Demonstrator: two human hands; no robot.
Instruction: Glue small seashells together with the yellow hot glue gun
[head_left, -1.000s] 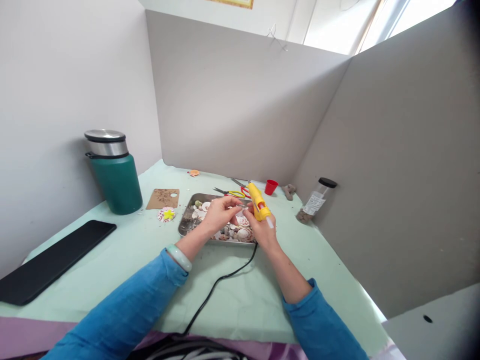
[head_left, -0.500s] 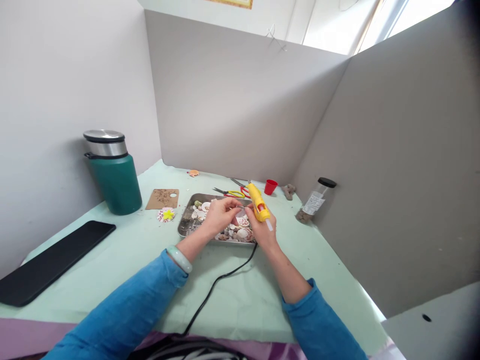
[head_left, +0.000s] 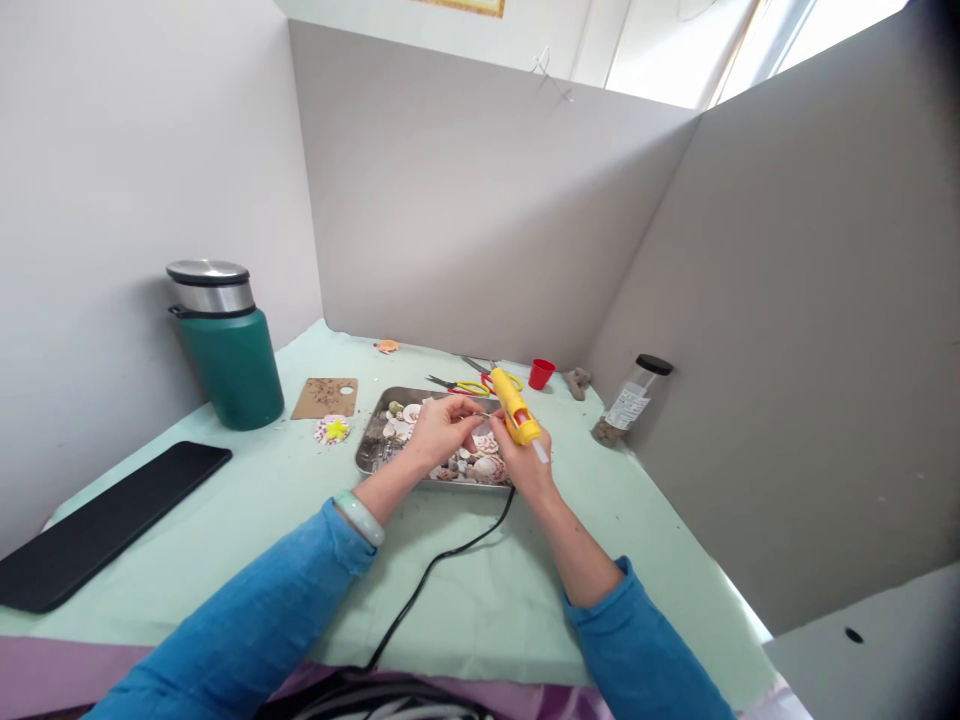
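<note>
Over a metal tray (head_left: pixel 480 487) of seashells (head_left: pixel 486 467), my two hands meet fingertip to fingertip. My left hand (head_left: pixel 441 432), with a pale green bangle (head_left: pixel 358 518) at its wrist, pinches something tiny that I cannot make out. My right hand (head_left: pixel 531 470) is closed around a yellow hot glue gun (head_left: pixel 513 402), a white glue stick (head_left: pixel 540 451) poking from its back end. The right thumb and forefinger also reach the tiny piece. A black cord (head_left: pixel 435 560) runs from under the right hand toward the table's front edge.
Scissors (head_left: pixel 459 386) lie behind the tray, near a red cup (head_left: pixel 541 375). To the right, a black-lidded jar (head_left: pixel 630 402) leans on the partition. Leftward are a flower-shaped piece (head_left: pixel 332 430), a brown board (head_left: pixel 324 398), a green flask (head_left: pixel 232 365) and a black slab (head_left: pixel 112 525).
The glue gun has tipped very slightly, its front end shifting a little left. Both hands otherwise stay in place.
</note>
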